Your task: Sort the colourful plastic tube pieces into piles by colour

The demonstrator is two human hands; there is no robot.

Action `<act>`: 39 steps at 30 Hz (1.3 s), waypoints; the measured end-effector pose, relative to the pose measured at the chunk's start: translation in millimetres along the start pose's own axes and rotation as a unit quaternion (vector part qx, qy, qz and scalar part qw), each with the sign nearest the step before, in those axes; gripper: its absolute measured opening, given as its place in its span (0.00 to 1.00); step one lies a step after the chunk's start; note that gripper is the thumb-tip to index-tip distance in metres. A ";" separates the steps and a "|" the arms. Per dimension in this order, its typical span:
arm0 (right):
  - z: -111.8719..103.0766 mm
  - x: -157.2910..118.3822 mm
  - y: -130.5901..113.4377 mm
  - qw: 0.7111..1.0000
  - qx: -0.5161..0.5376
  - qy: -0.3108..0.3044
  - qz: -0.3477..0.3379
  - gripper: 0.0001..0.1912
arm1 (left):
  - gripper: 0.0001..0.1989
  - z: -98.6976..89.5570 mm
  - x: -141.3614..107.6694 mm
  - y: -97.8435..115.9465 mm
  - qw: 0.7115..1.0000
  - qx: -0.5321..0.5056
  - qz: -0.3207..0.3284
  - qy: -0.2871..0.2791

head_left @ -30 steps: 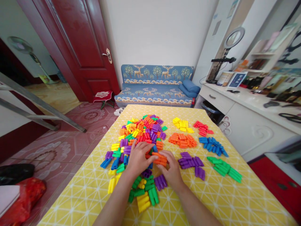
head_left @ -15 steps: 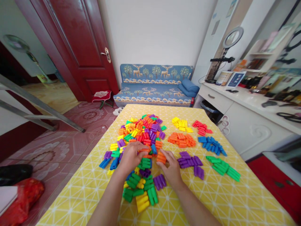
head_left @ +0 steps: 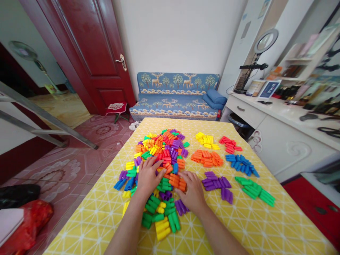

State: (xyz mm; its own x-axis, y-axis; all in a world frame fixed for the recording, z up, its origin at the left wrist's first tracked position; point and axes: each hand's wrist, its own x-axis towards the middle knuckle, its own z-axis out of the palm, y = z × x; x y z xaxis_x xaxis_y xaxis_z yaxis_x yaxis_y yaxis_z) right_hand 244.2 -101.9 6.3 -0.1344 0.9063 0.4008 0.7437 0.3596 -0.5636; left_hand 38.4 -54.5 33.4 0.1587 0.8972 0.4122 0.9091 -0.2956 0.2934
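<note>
My right hand [head_left: 193, 191] has its thumb and fingers around the right end of a pair of orange ribbed plastic building blocks [head_left: 177, 181] lying side by side. My left hand [head_left: 148, 175] rests over the mixed pile of colored blocks [head_left: 166, 147], fingers apart, its thumb near orange pieces. Whether anything lies under its palm is hidden. A small blue block [head_left: 175, 168] sits between the two hands. Below them are green blocks [head_left: 174, 221], a yellow block [head_left: 162, 229] and a purple block [head_left: 181, 207], the latter partly behind my right hand.
To the right, blocks lie sorted by color: yellow [head_left: 207, 140], red [head_left: 230, 144], orange [head_left: 207, 158], blue [head_left: 242, 164], purple [head_left: 216, 182] and green [head_left: 255, 189]. A patterned yellow cloth [head_left: 212, 226] covers the table. Beyond stands a blue sofa [head_left: 172, 102]; a white dresser [head_left: 287, 138] is at right.
My left hand has loosened and spread its fingers, shifting slightly left. The orange blocks by my right hand now form a longer row toward the left. The view has shifted slightly.
</note>
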 end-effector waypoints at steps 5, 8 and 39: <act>-4.3 -3.6 -0.4 1.000 -0.015 -0.009 0.011 0.26 | 0.17 4.5 -1.2 2.1 1.000 0.025 -0.003 0.002; -4.2 -3.9 0.1 1.000 -0.017 -0.004 0.026 0.23 | 0.16 5.5 -1.2 2.9 1.000 0.023 -0.008 0.012; -72.9 73.8 122.0 0.936 -0.265 0.095 0.210 0.16 | 0.13 7.4 -2.3 2.6 0.999 0.028 -0.030 0.016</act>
State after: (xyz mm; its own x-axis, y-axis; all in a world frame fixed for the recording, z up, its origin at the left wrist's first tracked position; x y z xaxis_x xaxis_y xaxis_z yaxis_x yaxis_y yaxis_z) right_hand 372.7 -7.4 19.8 0.3236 0.8692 0.3739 0.9324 -0.2257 -0.2823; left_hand 43.2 -54.8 26.8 0.0917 0.9012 0.4236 0.9366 -0.2225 0.2707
